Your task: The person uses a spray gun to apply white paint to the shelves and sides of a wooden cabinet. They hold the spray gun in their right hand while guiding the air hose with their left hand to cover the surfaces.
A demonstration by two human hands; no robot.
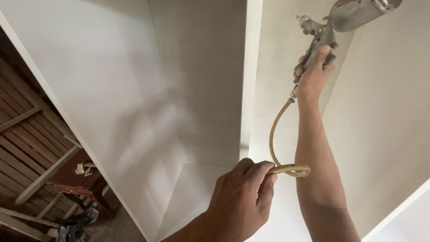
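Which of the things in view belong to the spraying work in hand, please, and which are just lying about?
In use:
- spray gun, gripped by the right hand
- air hose, looped and held by the left hand
- white cabinet, the gun raised inside it

Lying about:
- wooden slats
- dark red stand
- dark rag on the floor

Single head view, close, facing up and forward into white cabinet [134, 89]; both hands within reach.
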